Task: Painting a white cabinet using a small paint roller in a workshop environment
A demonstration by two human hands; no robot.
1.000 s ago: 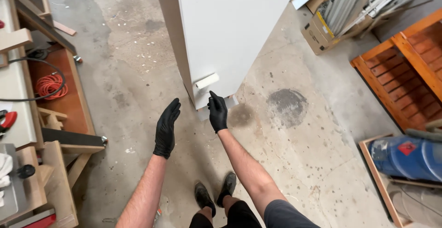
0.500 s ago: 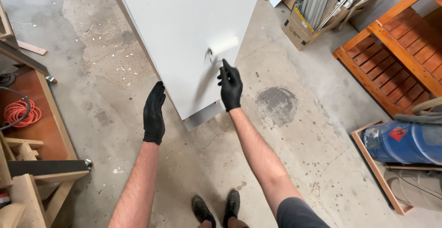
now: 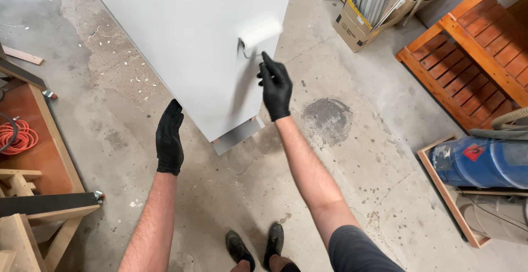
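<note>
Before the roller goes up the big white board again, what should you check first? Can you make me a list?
1. Right hand in a black glove grips the roller handle: ok.
2. White fuzzy paint roller lies flat against the tall white painted panel: ok.
3. Left hand, also gloved, is open beside the panel's lower edge, ready to steady it: ok; whether it touches, cannot tell.
4. Enough paint on the roller: cannot tell.
5. Dark shoes stand on bare concrete floor, nothing underfoot: ok.
6. Orange coiled cord lies off to the left, away from the feet: ok.
</note>
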